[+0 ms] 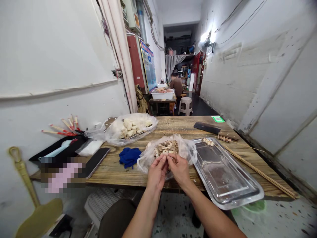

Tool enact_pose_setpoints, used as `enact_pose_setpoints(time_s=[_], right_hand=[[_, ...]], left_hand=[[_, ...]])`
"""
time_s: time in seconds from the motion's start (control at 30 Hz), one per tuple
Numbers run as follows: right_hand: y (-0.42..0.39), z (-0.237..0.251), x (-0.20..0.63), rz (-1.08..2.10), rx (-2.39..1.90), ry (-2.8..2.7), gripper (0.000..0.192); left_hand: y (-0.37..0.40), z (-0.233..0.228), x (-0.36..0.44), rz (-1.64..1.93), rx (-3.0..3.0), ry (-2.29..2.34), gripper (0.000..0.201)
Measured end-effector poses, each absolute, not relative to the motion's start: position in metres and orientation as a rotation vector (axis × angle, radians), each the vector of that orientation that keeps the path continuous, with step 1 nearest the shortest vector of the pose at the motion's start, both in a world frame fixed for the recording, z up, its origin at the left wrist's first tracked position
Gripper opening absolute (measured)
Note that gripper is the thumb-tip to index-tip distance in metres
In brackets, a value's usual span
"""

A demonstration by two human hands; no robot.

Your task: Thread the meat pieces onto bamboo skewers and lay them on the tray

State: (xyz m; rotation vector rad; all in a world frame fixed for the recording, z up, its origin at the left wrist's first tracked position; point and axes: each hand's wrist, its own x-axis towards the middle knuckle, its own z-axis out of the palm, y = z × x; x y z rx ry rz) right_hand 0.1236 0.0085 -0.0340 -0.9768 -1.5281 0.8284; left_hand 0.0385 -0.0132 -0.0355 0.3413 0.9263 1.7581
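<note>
A clear plastic bag [189, 152] lies open on the table, holding chopped pale and brown pieces [166, 146] that look like mushrooms. Over its near edge, my left hand [158, 169] pinches a small pale piece at the fingertips. Right beside it my right hand [179, 168] is closed, its thumb and fingertips meeting those of the left. From its fingers a thin wooden skewer [174, 141] sticks up; its lower end is hidden. A metal tray [223, 180] to the right bears a skewer of pale pieces [208, 142] at its far edge.
Long bare skewers [262, 172] lie along the tray's right side. A blue cloth or glove [129, 157], a phone [97, 162] and a bag of white pieces [132, 127] are on the left. A dark flat blade-like object [206, 128] lies behind the tray. Farther back sits a person [176, 85].
</note>
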Motion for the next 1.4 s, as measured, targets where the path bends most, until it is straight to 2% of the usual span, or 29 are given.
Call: enact_pose_setpoints(time_s=[0.27, 0.57, 0.7, 0.8, 0.9, 0.97, 1.07, 1.2, 1.3, 1.4], right_hand=[[0.013, -0.038, 0.123, 0.626, -1.102, -1.581, 0.021], [0.02, -0.042, 0.121, 0.699, -1.146, -1.53, 0.015], [0.025, -0.044, 0.109, 0.67, -1.168, -1.593, 0.017], [0.036, -0.042, 0.11, 0.719, -1.17, -1.5, 0.021], [0.047, -0.039, 0.127, 0.673, -1.221, -1.375, 0.026], [0.052, -0.036, 0.141, 0.635, -1.269, -1.409, 0.027], [0.053, -0.029, 0.157, 0.547, -1.387, -1.566, 0.028], [0.044, -0.016, 0.175, 0.525, -1.357, -1.825, 0.036], [0.029, -0.011, 0.193, 0.514, -1.286, -1.896, 0.035], [0.005, -0.012, 0.212, 0.522, -1.254, -1.909, 0.035]], left_hand=[[-0.014, -0.035, 0.044, 1.812, 0.427, 1.002, 0.015], [-0.008, -0.036, 0.03, 1.664, 0.21, 0.907, 0.018], [0.001, -0.035, 0.045, 1.72, 0.231, 0.966, 0.021], [0.002, -0.029, 0.046, 1.896, 0.368, 1.072, 0.02], [-0.004, -0.022, 0.029, 2.007, 0.786, 1.388, 0.02], [-0.009, -0.019, 0.016, 1.829, 1.217, 1.662, 0.023], [-0.011, -0.018, 0.011, 1.274, 1.801, 1.937, 0.02], [-0.004, -0.022, 0.031, 0.632, 2.144, 2.116, 0.017], [0.003, -0.028, 0.048, 0.45, 2.173, 2.268, 0.022], [0.01, -0.032, 0.056, 0.412, 2.103, 2.324, 0.021]])
